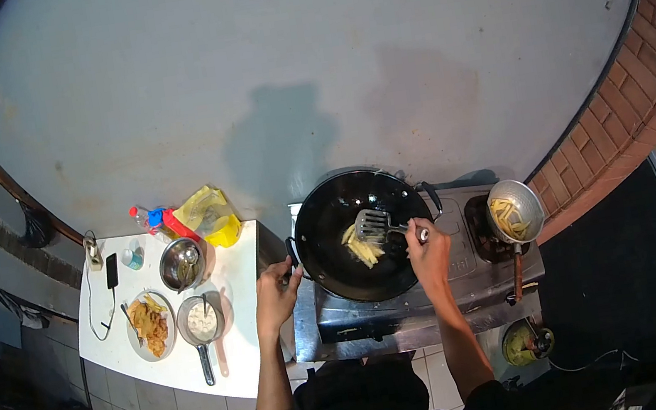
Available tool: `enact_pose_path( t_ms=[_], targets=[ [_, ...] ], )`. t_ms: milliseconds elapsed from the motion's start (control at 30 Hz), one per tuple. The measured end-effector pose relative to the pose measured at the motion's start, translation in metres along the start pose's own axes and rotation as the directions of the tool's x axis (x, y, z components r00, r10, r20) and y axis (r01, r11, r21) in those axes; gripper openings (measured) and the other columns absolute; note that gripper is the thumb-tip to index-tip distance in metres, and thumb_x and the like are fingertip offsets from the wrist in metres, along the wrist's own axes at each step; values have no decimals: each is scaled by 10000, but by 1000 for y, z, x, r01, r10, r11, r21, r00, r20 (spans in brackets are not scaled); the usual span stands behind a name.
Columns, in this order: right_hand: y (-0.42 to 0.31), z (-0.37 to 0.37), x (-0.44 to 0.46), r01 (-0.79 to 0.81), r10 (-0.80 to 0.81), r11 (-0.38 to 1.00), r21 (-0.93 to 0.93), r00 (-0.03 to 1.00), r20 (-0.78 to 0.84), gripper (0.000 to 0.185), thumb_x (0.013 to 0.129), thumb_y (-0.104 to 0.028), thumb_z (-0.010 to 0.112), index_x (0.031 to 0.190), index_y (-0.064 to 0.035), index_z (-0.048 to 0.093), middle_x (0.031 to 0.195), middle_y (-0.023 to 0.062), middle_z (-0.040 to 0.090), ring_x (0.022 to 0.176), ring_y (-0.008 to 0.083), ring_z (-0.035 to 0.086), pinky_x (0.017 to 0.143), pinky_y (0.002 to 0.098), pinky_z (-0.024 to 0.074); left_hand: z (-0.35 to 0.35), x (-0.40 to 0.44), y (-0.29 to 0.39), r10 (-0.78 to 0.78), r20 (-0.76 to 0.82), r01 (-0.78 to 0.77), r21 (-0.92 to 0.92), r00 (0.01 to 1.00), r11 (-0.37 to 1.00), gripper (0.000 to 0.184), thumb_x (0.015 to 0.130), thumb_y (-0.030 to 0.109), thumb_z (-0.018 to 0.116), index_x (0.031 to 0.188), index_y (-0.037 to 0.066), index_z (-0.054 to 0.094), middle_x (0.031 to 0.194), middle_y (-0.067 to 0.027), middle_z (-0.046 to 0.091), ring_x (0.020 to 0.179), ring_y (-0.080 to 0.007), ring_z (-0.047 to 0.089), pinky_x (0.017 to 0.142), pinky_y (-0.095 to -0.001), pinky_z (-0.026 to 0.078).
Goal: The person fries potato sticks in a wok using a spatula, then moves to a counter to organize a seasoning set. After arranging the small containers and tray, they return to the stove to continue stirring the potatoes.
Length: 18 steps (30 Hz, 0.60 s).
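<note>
The person's right hand is closed around the handle of a slotted spatula, over the right part of the black wok. From that fist the handle runs leftward and slightly away, bringing the blade over the middle of the wok. Directly beside the blade, on its near-left side, is a loose cluster of pale strips, low in the wok and a little nearer the person than its centre. The cluster thus lies to the left of the right hand, its long axis slanting from far left to near right, across the line of the spatula. The right hand is the nearer one; the left hand is farther off, at the wok's left rim, fingers drawn in by the loop handle, though whether they grip it or only touch it cannot be told. Beneath the wok is the stove; to the wok's right, a small saucepan holds more strips, and to its left stands the white tabletop.
</note>
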State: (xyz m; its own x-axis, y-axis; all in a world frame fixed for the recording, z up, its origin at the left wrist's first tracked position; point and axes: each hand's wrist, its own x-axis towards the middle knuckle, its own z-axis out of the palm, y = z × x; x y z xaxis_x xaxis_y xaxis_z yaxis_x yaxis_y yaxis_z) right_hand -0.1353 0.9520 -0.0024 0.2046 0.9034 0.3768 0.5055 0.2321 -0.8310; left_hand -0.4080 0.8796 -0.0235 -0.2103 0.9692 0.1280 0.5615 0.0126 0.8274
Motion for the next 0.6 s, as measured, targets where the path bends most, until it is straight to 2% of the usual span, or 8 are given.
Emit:
enact_pose_path(
  t_ms=[100,167,367,467,567,600],
  targets=[
    [4,12,-1,73,-72,997,-25,997,6,195,877,-115,640,912,74,668,786,227,662,659,338,652,596,375,492,3,0,-2,-22,-11,21,-33,1000,999,359,890,178,672,1115,-99,634,993,-219,692,888,-236,690,801,-328,516],
    [3,17,-3,74,-74,997,-34,997,17,194,875,-115,644,913,74,668,798,225,665,665,337,653,598,376,492,3,0,2,-54,-43,49,-111,998,993,290,854,161,707,1008,-82,672,1048,-226,672,935,-326,673,814,-347,521],
    [-7,7,-3,150,-150,988,-21,989,3,171,865,-88,656,926,71,667,824,213,668,655,331,645,592,370,489,3,1,1,-46,-46,42,-95,998,995,306,862,177,701,1024,-80,669,1040,-229,672,909,-323,679,793,-342,526],
    [-2,-8,-1,143,-144,989,-45,990,-7,164,867,-79,654,922,74,666,805,205,664,626,289,643,578,351,489,4,1,-2,-51,-62,45,-99,997,994,295,858,165,704,1026,-75,672,1025,-227,676,872,-317,677,761,-339,523],
    [11,-27,-5,46,-45,999,22,998,-44,146,877,-59,644,963,54,675,772,169,658,580,198,641,490,313,468,0,1,7,-70,-67,64,-86,995,994,285,852,151,708,1029,-69,674,1015,-224,680,849,-294,674,733,-332,519],
    [11,-32,-5,46,-45,999,19,998,-40,146,877,-59,644,963,54,675,772,169,658,580,198,641,490,313,468,2,1,4,-74,-67,68,-89,995,994,285,852,151,708,1029,-69,674,1015,-224,680,849,-294,674,733,-332,519]
  ],
)
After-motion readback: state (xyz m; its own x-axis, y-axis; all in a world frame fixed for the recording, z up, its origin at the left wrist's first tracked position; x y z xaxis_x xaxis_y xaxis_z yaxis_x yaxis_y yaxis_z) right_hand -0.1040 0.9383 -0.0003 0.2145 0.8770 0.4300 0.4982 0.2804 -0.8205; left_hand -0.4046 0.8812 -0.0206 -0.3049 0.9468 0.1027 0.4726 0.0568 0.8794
